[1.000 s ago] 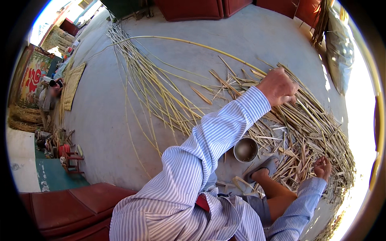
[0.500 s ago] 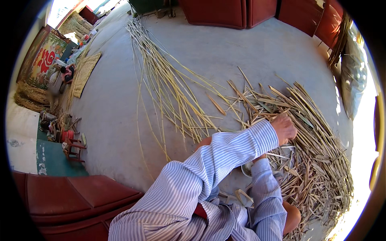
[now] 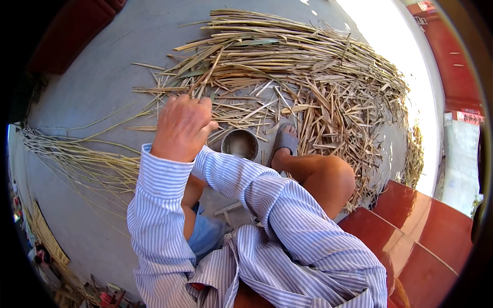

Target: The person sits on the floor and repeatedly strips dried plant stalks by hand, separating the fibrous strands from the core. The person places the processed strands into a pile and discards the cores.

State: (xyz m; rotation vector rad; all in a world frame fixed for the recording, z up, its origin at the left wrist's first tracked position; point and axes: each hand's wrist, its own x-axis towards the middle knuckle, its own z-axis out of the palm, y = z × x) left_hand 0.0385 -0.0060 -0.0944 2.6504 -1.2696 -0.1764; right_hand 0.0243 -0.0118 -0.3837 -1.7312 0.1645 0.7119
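Closing over a dry reed stalk (image 3: 205,84), the left hand (image 3: 181,128) is seen from behind. Light, brittle stalks are best held mid-length. The right hand's grip cannot be told.

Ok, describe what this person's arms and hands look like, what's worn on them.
Both arms wear a long-sleeved shirt with fine blue and white stripes. The left sleeve ends in a buttoned-style cuff at the wrist, with the stripes running across it. The left hand is bare: no glove, ring or watch shows. The right sleeve is loose and creased; the right hand is hidden behind the left.
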